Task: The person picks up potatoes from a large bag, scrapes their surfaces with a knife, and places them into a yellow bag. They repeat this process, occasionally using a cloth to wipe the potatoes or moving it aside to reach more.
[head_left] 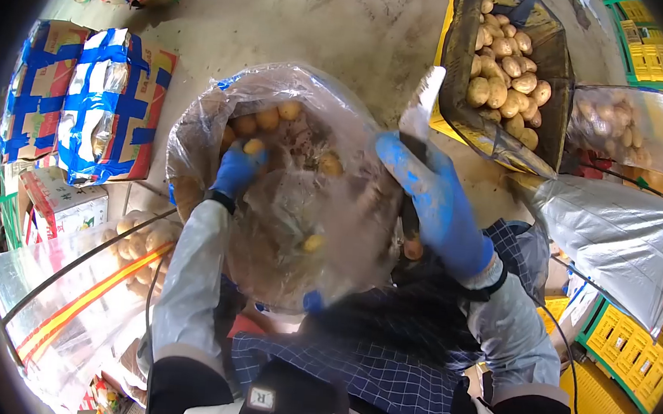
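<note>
Inside a clear plastic bag lining (288, 71) of a round container, my left hand (233, 172), in a blue glove, is closed on a small potato (254, 146). Several potatoes (267, 119) lie by the far wall of the lining, and another potato (329, 165) sits apart from them. A yellowish piece (314, 243) is nearer to me. Over the container's right rim, my right hand (437, 200), also gloved in blue, grips a knife (421, 105) with its pale, smeared blade pointing up and away. Much of the knife handle is hidden by the glove.
A dark-lined yellow crate (439, 126) of potatoes stands at upper right, beside a clear bag of potatoes (614, 124). Blue-taped boxes (106, 104) stand at left, above another clear bag (137, 246). Yellow crates (632, 347) line the right side, near a silver-grey sheet (617, 237).
</note>
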`<state>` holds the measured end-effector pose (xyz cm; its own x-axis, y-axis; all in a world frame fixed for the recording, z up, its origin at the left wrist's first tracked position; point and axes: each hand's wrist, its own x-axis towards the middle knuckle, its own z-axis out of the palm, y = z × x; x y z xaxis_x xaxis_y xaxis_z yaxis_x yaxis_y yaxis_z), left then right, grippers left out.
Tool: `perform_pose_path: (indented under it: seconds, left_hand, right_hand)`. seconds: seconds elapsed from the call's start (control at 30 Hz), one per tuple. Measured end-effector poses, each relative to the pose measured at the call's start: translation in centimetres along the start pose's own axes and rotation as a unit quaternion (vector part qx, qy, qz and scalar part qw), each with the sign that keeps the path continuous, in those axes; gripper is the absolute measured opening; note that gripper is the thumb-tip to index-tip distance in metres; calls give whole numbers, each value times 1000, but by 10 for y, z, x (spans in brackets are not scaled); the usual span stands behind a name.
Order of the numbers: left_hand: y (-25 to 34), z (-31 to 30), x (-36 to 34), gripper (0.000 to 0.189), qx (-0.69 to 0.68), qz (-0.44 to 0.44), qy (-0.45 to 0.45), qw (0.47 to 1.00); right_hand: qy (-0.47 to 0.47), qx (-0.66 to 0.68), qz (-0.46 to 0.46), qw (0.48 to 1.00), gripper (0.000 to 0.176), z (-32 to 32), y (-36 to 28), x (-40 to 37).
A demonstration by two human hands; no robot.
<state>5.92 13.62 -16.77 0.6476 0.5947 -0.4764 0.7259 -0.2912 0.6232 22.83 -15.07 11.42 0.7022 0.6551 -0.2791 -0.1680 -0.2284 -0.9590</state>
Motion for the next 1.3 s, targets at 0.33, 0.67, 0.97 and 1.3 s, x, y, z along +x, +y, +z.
perform_pose_path:
  seconds: [0.33, 0.67, 0.97, 1.3]
  left_hand:
    - [126, -116, -176, 72, -582, 45, -295, 756]
    - [149, -90, -277, 52, -685, -5, -228, 692]
    - [139, -68, -278, 62, -780, -33, -264, 566]
    - [158, -112, -313, 73, -595, 128, -44, 792]
  right_hand:
    - [35, 67, -28, 997, 34, 4, 4, -10]
    - [25, -17, -335, 942, 33, 56, -21, -57]
    - [-140, 130, -16, 981, 34, 53, 4, -57]
    - [-118, 89, 50, 988, 36, 43, -6, -51]
